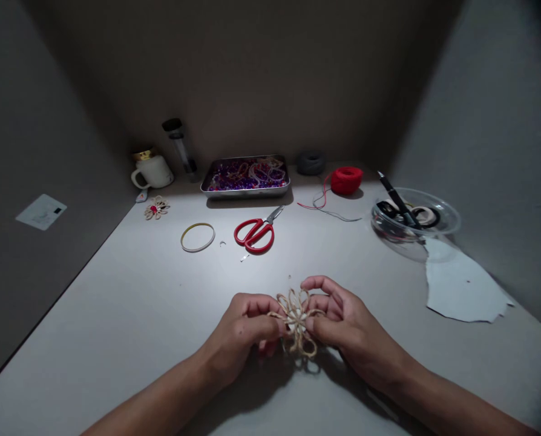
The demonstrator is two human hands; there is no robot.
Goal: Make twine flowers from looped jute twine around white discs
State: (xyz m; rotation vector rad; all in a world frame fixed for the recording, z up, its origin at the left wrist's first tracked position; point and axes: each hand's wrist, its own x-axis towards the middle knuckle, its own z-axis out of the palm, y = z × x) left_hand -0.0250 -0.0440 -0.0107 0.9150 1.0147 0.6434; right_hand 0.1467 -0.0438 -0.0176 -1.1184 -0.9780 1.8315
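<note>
Twine flower (296, 320) sits pinched between our left hand (243, 330) and right hand (343, 321), both closed on it, above the desk (138, 303); red scissors (256, 232) lie beyond.

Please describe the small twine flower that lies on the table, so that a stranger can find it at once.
Start at the white mug in the far left corner of the table. Just in front of it lies the small twine flower. Unlike the one in the hands, it has a red centre.

Twine flower (298, 318) partly covered by fingertips of left hand (243, 330) and right hand (343, 324); grip points unseen. Both forearms cut off by bottom edge. Tray (245, 189) contents too small to tell. Bowl (434, 227) contents dim, indistinct. Card (41, 212) print unreadable.
</note>
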